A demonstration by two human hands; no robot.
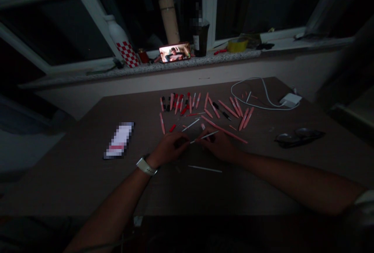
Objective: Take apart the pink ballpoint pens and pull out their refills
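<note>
Over the middle of the table, my left hand [173, 146] and my right hand [219, 146] meet at a thin white pen refill [212, 133]. My right fingers pinch it along its length, and my left fingertips are closed at its left end. A second refill [205, 168] lies flat on the table just below my hands. Beyond them rests another white refill [190, 125], with a small red cap [172, 128] to its left. A long pink stick [224, 129] lies slanted behind my right hand. Pink pen barrels [228, 108] are spread across the back of the table.
A phone [119, 140] lies at left, eyeglasses [299, 137] at right. A white charger [290, 100] with its cable sits at back right. On the windowsill stand a lit phone [174, 53], a checkered bottle [124, 44], a dark bottle [200, 41] and yellow tape [237, 45].
</note>
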